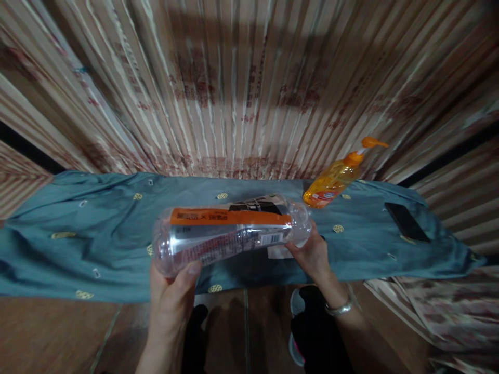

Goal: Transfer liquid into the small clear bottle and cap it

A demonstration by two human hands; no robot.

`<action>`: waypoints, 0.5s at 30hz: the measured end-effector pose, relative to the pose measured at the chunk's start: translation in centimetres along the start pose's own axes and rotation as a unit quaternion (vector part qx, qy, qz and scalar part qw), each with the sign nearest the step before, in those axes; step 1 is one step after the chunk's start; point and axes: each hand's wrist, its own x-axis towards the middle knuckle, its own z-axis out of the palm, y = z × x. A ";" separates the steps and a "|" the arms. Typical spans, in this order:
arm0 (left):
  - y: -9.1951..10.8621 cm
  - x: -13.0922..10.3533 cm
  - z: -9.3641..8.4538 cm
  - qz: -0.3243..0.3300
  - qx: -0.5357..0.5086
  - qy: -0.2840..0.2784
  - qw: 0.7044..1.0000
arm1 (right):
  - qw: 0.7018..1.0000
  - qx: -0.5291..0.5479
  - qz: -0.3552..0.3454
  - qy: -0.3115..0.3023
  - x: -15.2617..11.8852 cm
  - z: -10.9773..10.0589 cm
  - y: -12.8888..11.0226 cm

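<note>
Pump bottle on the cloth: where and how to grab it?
Probably around the middle of the pump bottle's yellow body, from the right, below the orange pump head. The body is long and broad; the pump head is narrow and juts right, a poorer hold. In this view the printed bottle, held in both hands, ends close by its lower left, so that side looks more crowded.

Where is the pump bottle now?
The pump bottle is right of centre in the head view, on the cloth, between the clear bottle and the phone.
</note>
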 end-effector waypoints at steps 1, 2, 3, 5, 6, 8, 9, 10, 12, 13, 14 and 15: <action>0.0 0.0 0.0 -0.003 0.000 -0.001 1.000 | 1.000 0.000 0.000 0.003 0.0 0.0 0.0; 0.0 0.1 -0.1 -0.005 -0.001 0.000 1.000 | 1.000 0.001 0.001 0.004 0.0 0.0 0.0; 0.0 0.1 -0.1 -0.006 -0.002 0.000 1.000 | 1.000 0.003 0.003 0.003 0.0 0.0 0.0; -0.1 0.2 -0.1 -0.007 -0.003 0.001 1.000 | 1.000 0.008 0.007 -0.004 0.1 0.0 -0.2; -0.1 0.3 -0.2 -0.007 -0.002 0.002 1.000 | 1.000 0.010 0.008 -0.006 0.1 0.0 -0.2; -0.1 0.4 -0.3 -0.010 -0.002 0.001 1.000 | 1.000 0.012 0.009 -0.006 0.0 -0.1 -0.4; -0.2 0.6 -0.4 -0.013 -0.003 -0.001 1.000 | 1.000 0.012 0.008 -0.005 0.0 -0.1 -0.4; -0.3 0.7 -0.5 -0.013 -0.004 -0.004 1.000 | 1.000 0.012 0.008 -0.006 0.0 -0.1 -0.4; -0.5 1.1 -0.8 -0.008 -0.007 -0.017 1.000 | 1.000 0.011 0.007 -0.011 0.0 -0.2 -0.5; -0.5 1.3 -1.0 -0.004 -0.008 -0.022 1.000 | 1.000 0.011 0.007 -0.014 0.0 -0.2 -0.5; -0.6 1.5 -1.1 0.000 -0.008 -0.025 1.000 | 1.000 0.011 0.009 -0.016 0.0 -0.2 -0.5; -0.6 1.6 -1.2 0.002 -0.009 -0.024 1.000 | 1.000 0.011 0.011 -0.016 0.0 -0.2 -0.4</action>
